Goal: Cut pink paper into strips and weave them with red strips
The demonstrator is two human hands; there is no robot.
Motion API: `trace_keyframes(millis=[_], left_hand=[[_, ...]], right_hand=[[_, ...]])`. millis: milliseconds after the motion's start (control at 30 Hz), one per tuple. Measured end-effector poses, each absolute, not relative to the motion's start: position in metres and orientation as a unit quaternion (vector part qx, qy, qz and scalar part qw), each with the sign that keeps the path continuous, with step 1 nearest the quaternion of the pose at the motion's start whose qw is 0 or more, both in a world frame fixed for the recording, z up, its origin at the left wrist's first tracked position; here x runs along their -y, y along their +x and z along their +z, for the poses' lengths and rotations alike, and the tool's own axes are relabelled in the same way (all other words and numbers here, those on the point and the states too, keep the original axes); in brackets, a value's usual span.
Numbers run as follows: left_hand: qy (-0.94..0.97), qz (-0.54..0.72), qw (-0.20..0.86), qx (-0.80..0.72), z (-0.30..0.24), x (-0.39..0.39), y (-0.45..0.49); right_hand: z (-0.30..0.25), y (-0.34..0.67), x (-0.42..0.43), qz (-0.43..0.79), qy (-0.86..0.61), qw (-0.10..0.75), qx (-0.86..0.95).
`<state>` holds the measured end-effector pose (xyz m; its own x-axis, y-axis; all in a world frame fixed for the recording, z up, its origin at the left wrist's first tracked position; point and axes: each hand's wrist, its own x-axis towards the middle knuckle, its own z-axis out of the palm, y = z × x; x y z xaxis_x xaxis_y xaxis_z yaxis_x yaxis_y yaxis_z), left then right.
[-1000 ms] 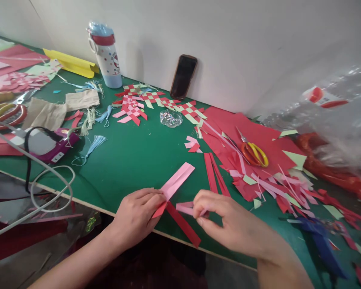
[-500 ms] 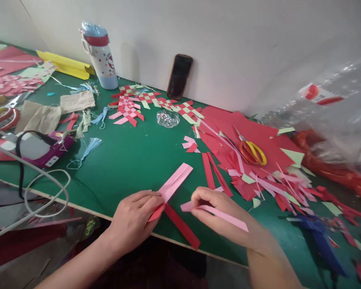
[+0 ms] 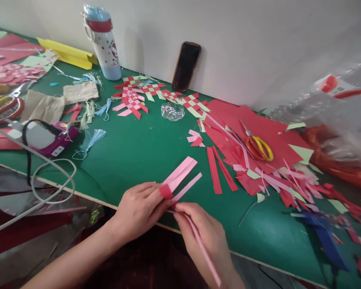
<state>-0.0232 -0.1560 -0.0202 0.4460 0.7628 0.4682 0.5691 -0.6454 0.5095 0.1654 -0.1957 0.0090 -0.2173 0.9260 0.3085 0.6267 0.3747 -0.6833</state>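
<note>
Near the table's front edge, my left hand (image 3: 142, 206) is closed on a bundle of folded paper strips. Two pink strips (image 3: 180, 173) lie side by side and stick out past its fingers, with a red strip (image 3: 166, 191) crossing over them at the fingertips. My right hand (image 3: 203, 233) pinches a loose pink paper strip (image 3: 203, 247) close against the bundle; one end trails back over the palm. Another pink end (image 3: 189, 186) points up beside the bundle, between the two hands. The fingers hide where the strips meet.
Red strips (image 3: 215, 170) and scissors (image 3: 258, 148) lie right, among red paper scraps. A dish of beads (image 3: 172, 111), woven paper pieces (image 3: 132, 105), a phone (image 3: 186, 66) and a bottle (image 3: 105, 44) stand farther back. A blue glue gun (image 3: 323, 237) lies far right; cables (image 3: 52, 162) cross the left.
My right hand has moved left with its pink strip, up to the bundle. The long red strip end that pointed toward me now shows folded across the pink strips. The view has shifted slightly.
</note>
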Motion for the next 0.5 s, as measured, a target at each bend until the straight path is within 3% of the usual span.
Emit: trace_keyframes(millis=[267, 500], left_hand=[[0.878, 0.286, 0.196, -0.329, -0.009, 0.152, -0.036], [0.895, 0.269, 0.134, -0.33, -0.014, 0.156, -0.033]], right_hand=[[-0.006, 0.159, 0.206, 0.104, -0.529, 0.358, 0.762], [0.003, 0.158, 0.217, 0.073, -0.569, 0.328, 0.751]])
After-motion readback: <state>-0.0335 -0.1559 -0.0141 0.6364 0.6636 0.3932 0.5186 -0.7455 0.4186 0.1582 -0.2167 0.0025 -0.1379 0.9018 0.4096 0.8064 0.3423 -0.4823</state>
